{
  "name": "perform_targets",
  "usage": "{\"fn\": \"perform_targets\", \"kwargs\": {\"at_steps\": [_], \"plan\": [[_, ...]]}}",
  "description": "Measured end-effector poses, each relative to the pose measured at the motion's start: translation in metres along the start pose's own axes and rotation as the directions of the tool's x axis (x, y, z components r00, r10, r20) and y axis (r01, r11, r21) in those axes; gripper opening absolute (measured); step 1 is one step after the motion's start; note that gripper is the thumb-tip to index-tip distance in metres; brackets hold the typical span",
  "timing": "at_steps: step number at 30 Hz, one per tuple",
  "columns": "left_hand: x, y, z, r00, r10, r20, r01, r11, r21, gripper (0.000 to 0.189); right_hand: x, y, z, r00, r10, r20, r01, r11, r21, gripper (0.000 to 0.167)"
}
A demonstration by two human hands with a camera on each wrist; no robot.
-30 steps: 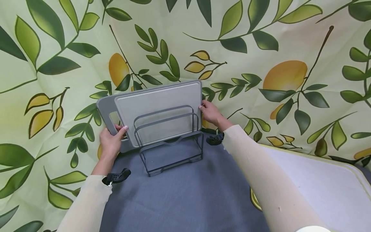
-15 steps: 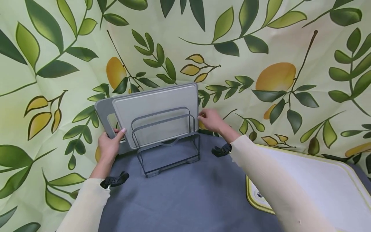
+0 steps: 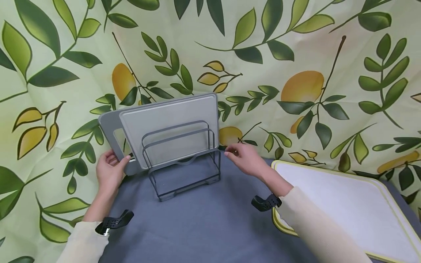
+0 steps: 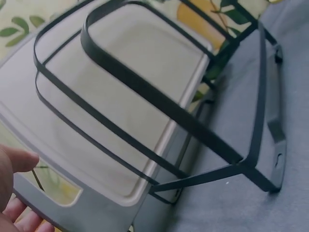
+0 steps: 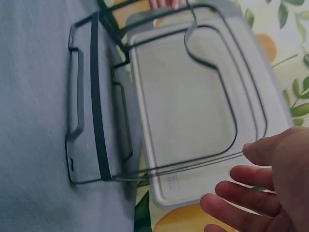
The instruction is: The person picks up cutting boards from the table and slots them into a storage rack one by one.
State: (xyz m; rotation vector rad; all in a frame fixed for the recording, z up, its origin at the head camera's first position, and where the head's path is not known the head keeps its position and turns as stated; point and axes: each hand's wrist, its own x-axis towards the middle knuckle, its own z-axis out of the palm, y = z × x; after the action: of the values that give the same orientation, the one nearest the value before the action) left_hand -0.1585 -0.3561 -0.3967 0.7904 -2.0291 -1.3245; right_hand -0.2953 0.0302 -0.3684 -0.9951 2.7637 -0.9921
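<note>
A light grey cutting board (image 3: 177,135) leans in a dark wire rack (image 3: 184,188), slightly tilted. Behind it stands a darker grey cutting board (image 3: 110,122), whose handle slot projects at the left. My left hand (image 3: 110,170) is at that handle end. In the left wrist view its thumb (image 4: 24,160) lies over the slot area, and the other fingers show outside the board's edge; contact is unclear. My right hand (image 3: 246,159) hovers just right of the rack, holding nothing. Its fingers (image 5: 241,208) are spread and loosely bent in the right wrist view.
White boards or trays with yellow rims (image 3: 338,197) lie at the right, partly under my right forearm. A grey cloth (image 3: 197,226) covers the table. A leaf-and-fruit patterned backdrop (image 3: 263,22) hangs close behind the rack.
My right hand has left the light board's right edge and moved down and right. My left hand's fingers have come out of the handle slot. The boards stay in the rack.
</note>
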Motion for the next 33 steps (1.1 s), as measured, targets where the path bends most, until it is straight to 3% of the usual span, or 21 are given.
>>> {"fn": "perform_targets", "kwargs": {"at_steps": [5,9,13,17,21,25,28,33], "plan": [[-0.016,0.002,-0.008,1.0,-0.015,0.019,0.015,1.0,-0.016,0.069,-0.032,-0.001,0.001,0.999,-0.014,-0.042,0.015,1.0,0.02,0.025],[-0.029,0.002,-0.01,1.0,0.0,-0.021,-0.001,1.0,-0.024,0.064,-0.053,0.002,-0.001,0.997,-0.012,-0.079,0.013,1.0,0.02,0.023],[-0.041,0.006,-0.01,0.993,0.1,-0.066,-0.103,0.993,-0.051,0.053,-0.073,0.008,-0.002,0.992,-0.005,-0.123,0.006,1.0,0.009,0.021],[-0.056,0.017,-0.007,0.972,0.219,-0.082,-0.225,0.972,-0.07,0.044,-0.093,0.016,-0.004,0.985,-0.015,-0.169,0.009,0.999,-0.041,0.02],[-0.076,0.033,0.002,0.922,0.381,-0.064,-0.386,0.92,-0.076,0.04,-0.112,0.024,-0.006,0.982,0.008,-0.187,-0.023,0.997,-0.074,0.02],[-0.096,0.046,0.018,0.841,0.541,-0.016,-0.54,0.838,-0.075,0.039,-0.127,0.034,-0.008,0.975,0.057,-0.213,-0.075,0.994,-0.079,0.02],[-0.108,0.054,0.035,0.807,0.587,0.063,-0.58,0.808,-0.105,0.04,-0.14,0.044,-0.01,0.964,0.098,-0.247,-0.124,0.988,-0.09,0.022],[-0.123,0.061,0.068,0.769,0.608,0.196,-0.579,0.793,-0.187,0.036,-0.162,0.064,-0.015,0.936,0.161,-0.314,-0.201,0.974,-0.101,0.023]]}}
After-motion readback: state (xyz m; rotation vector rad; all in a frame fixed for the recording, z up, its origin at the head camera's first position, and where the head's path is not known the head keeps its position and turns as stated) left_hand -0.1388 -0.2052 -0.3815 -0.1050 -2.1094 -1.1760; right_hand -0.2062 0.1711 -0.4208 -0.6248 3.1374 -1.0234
